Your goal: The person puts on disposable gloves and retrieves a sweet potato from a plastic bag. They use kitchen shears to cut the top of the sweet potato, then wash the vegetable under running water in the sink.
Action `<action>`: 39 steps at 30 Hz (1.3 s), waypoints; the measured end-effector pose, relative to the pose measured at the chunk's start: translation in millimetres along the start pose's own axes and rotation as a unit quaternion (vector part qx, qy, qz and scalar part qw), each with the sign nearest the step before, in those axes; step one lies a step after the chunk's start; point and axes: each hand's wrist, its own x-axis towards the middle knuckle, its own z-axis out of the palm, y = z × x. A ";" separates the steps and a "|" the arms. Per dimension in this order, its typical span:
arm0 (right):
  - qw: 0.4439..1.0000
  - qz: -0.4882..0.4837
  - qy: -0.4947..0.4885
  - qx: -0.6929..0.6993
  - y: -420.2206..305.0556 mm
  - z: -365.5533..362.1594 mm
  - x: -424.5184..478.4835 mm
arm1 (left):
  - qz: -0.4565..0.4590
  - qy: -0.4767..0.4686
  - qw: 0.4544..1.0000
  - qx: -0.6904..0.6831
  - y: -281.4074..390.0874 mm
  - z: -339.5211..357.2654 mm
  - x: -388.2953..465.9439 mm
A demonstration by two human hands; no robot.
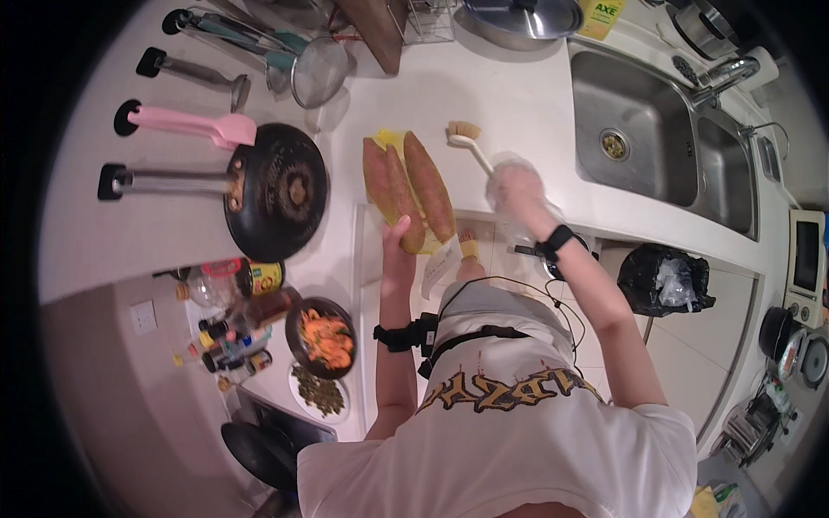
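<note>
My left hand (400, 232) grips the near end of a yellow mesh bag (390, 138) that holds several long sweet potatoes (429, 178), above the counter's front edge. A paper label with writing (440, 267) hangs from the bag's near end. Right of the bag, my right hand (518, 188) is blurred, with crumpled clear plastic about it. A dish brush (465, 131) with pale bristles and a white handle lies on the white counter, and its handle's near end meets my right hand. Whether the fingers hold the brush or only the plastic cannot be told.
A double steel sink (625, 116) lies at the right. A black frying pan (278, 194) and hanging utensils, one a pink spatula (194, 123), are at the left. A lidded pot (523, 22) stands at the back. Bottles (265, 311) and a bowl of orange food (322, 338) stand lower left.
</note>
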 end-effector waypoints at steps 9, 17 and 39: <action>0.962 0.026 0.246 -0.118 95.5 -54.6 108.4 | -0.004 -0.043 0.994 0.100 -6.3 -19.5 92.5; 0.924 -0.153 0.328 0.124 24.3 -42.6 115.4 | -0.096 -0.023 0.995 0.010 2.0 17.0 120.7; 0.812 -0.295 0.115 0.490 -17.9 -309.4 304.0 | 0.152 0.276 0.719 0.619 -9.4 11.5 142.4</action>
